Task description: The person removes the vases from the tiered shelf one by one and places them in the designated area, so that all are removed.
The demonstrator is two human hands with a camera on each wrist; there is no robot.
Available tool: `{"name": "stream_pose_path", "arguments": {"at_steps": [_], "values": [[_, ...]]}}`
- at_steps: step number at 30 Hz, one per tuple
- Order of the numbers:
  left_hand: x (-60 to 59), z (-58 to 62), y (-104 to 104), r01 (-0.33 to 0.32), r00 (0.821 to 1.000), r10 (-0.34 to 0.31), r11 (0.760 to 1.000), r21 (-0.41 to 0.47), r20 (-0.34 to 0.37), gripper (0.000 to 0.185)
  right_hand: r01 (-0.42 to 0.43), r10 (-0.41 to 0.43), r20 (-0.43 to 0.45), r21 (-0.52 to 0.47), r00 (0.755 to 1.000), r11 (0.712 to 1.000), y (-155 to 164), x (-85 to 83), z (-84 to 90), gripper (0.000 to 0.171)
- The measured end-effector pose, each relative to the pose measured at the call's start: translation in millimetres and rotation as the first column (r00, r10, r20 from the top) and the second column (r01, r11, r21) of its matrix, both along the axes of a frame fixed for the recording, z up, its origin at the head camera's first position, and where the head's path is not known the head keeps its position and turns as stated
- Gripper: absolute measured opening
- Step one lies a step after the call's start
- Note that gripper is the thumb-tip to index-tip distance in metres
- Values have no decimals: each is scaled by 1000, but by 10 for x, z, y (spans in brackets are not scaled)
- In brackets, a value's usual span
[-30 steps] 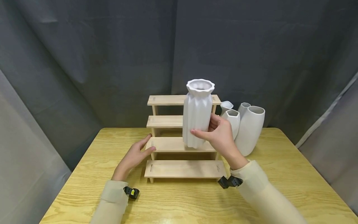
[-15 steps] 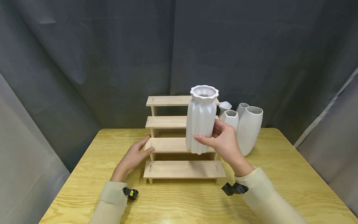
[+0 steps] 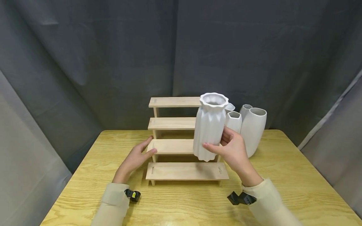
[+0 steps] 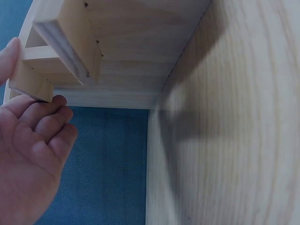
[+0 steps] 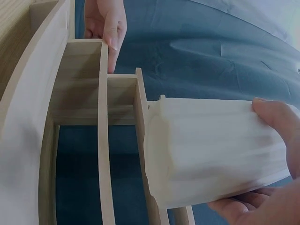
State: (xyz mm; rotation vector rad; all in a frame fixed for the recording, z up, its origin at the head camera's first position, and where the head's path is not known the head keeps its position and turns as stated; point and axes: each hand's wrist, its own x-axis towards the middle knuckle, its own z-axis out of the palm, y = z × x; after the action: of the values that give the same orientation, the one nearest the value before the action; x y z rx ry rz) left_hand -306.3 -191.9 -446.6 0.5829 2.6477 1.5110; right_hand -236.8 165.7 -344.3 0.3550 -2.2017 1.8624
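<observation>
white ribbed vase, no writing, gripped by right hand; left hand flat against wooden step shelf.

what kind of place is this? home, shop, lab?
Probably a staged recording booth, not a home. Grey curtains close in a plain wooden table, which carries only a stepped wooden shelf and white vases. Both wrists wear small cameras.
</observation>
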Motion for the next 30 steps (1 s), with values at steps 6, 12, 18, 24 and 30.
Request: {"name": "stream_pose_path", "arguments": {"at_steps": [6,12,18,24,30], "values": [[-8,12,4,3,1000,-3,1000,7,5,80,21,-21,-14,19,1000,1000,52,46,-44,71],[-8,7,12,1,1000,-1,1000,4,17,80,33,-32,-17,16,999,999,93,93,-85,71],[-14,19,25,-5,1000,5,1000,-2,24,80,42,-41,-25,20,999,999,139,117,-118,72],[-15,25,29,-2,1000,3,1000,-5,15,80,42,-42,-31,5,999,999,189,151,-154,68],[-3,17,29,-14,999,14,1000,-9,32,81,76,-73,-66,40,995,996,262,171,-199,66]]}}
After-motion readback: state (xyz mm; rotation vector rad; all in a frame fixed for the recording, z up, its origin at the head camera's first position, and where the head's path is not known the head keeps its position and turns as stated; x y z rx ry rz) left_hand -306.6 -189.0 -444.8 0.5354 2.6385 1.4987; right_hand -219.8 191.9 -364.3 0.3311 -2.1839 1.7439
